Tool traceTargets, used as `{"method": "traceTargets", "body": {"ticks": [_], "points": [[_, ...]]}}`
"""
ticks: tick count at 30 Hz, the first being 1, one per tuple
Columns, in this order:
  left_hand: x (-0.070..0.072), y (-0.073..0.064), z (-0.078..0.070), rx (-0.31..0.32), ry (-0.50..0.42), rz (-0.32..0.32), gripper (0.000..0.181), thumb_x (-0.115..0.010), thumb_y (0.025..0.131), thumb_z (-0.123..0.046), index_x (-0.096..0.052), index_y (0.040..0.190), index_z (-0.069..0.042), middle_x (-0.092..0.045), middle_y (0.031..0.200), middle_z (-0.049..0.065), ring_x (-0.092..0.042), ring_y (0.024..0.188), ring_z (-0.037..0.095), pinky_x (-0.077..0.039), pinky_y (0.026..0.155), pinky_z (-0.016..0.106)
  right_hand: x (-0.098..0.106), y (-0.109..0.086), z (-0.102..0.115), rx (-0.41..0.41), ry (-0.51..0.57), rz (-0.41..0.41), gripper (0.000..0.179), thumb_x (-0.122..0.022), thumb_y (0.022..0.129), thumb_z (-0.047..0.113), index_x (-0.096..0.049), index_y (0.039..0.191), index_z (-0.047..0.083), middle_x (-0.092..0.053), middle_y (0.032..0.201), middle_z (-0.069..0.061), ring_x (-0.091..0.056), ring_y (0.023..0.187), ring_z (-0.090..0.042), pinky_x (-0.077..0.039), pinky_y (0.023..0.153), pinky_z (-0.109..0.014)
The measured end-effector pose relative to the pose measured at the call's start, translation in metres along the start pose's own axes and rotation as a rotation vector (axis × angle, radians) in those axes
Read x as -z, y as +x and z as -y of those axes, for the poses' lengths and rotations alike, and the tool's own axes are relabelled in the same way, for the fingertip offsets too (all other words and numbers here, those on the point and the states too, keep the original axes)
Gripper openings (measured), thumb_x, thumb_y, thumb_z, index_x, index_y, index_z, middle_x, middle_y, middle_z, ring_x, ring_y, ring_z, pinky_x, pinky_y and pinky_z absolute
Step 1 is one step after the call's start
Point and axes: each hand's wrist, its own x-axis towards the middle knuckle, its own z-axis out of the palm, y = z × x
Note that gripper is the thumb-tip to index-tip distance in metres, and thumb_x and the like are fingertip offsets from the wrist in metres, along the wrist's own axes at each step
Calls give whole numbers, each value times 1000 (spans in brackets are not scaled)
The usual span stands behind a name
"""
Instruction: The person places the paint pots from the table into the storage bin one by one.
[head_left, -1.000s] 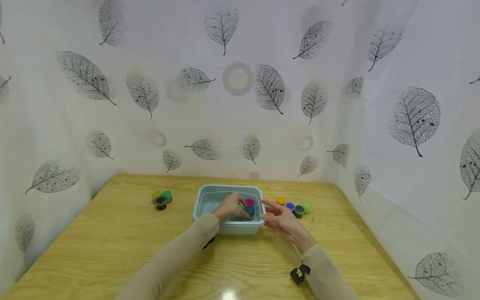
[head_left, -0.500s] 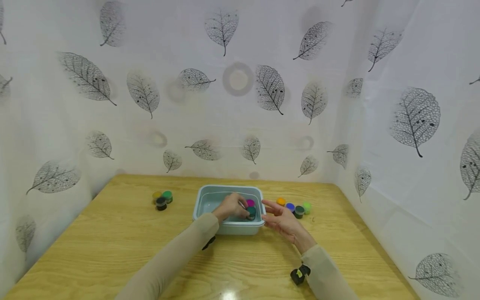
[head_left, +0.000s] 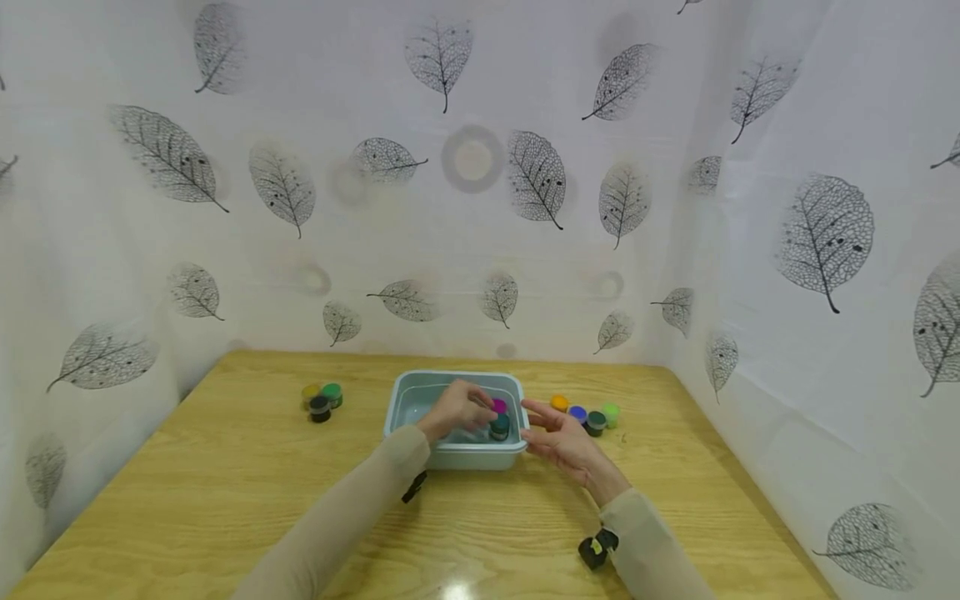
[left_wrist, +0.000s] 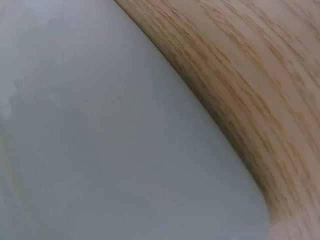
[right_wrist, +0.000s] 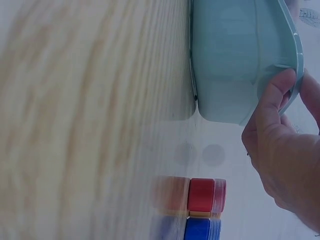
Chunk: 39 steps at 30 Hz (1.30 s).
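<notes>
Plainly, the teal-capped paint pot stands upright inside the pale blue tub, near its right end, with the magenta-capped pot just behind it. The left hand reaches over the tub's near wall, its fingers bent beside these 2 pots; whether they are apart or clamped on either pot I cannot tell, since the left wrist view shows only what looks like the tub's wall and the wooden bench. The right hand pinches the tub's right rim, thumb on the outer wall.

Such a pot should be light and stiff, with smooth sides that may slip a little; I would take it across the cap, where the blue pot shows ridges for grip. The tub looks like thin, rigid plastic, light enough to slide if pushed, and its turned rim is the sound place to hold. To the left stand 3 more pots, capped yellow, green and black.
</notes>
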Motion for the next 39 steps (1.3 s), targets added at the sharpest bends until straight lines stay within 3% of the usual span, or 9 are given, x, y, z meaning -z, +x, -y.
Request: {"method": "traceTargets", "body": {"ticks": [4, 8, 11, 14, 16, 24, 29, 34, 39], "points": [[7, 0, 2, -51, -81, -9, 30, -73, 86, -9, -66, 110, 6, -71, 102, 18, -69, 86, 28, -61, 78, 45, -1, 1, 0, 1, 17, 1, 65, -64, 94, 3, -34, 152, 7, -34, 149, -28, -61, 112, -23, -58, 86, -26], [17, -2, 1, -66, -109, -33, 29, -69, 91, -13, -66, 113, 4, -70, 107, 23, -68, 89, 36, -59, 82, 50, -1, 0, 0, 7, 14, -1, 66, -65, 93, 4, -34, 152, 7, -34, 148, -29, -61, 110, -23, -58, 86, -26], [24, -4, 2, -74, -67, -63, 24, -67, 93, -15, -68, 111, 1, -70, 103, 23, -66, 85, 39, -59, 72, 44, 0, -1, -1, 8, 2, -12, 67, -66, 92, 5, -35, 152, 7, -35, 148, -29, -61, 109, -22, -58, 85, -25], [30, -8, 4, -93, -17, -78, 20, -68, 93, -17, -70, 107, -3, -70, 94, 20, -62, 70, 30, -52, 57, 34, 1, -2, -2, 0, 3, -27, 67, -66, 92, 4, -36, 151, 7, -36, 147, -28, -61, 109, -23, -58, 84, -25], [34, -12, 4, -94, 0, -92, 18, -67, 93, -18, -71, 105, -4, -70, 90, 20, -59, 66, 25, -48, 54, 30, 0, -2, -3, -7, 8, -23, 67, -66, 92, 3, -35, 151, 7, -36, 147, -28, -60, 111, -24, -58, 84, -26], [53, -24, -5, -131, 43, -275, 14, -68, 93, -22, -72, 98, -9, -69, 82, 14, -61, 71, 25, -46, 55, 24, -2, -1, 0, 3, 8, -27, 66, -66, 92, 4, -37, 151, 8, -36, 148, -28, -62, 107, -20, -58, 85, -25], [68, -30, -3, -149, -40, -366, 17, -68, 93, -22, -72, 101, -7, -68, 85, 19, -62, 76, 29, -47, 58, 25, -1, -1, 1, -6, 16, -20, 65, -65, 93, 3, -36, 151, 8, -34, 148, -28, -62, 105, -19, -58, 84, -24], [84, -38, 5, -94, -181, -394, 19, -66, 94, -19, -69, 106, -4, -64, 79, 12, -53, 63, 17, -40, 50, 21, -1, 1, 1, -15, 5, -41, 65, -66, 92, 4, -39, 150, 9, -37, 148, -27, -63, 104, -17, -58, 84, -25], [97, -46, 14, -1, -201, -353, 28, -65, 95, -23, -66, 114, -1, -62, 76, 5, -45, 58, 10, -35, 46, 17, -2, 1, 0, -22, 4, -62, 64, -67, 92, 5, -40, 150, 10, -38, 147, -26, -64, 101, -16, -59, 83, -25]]}}
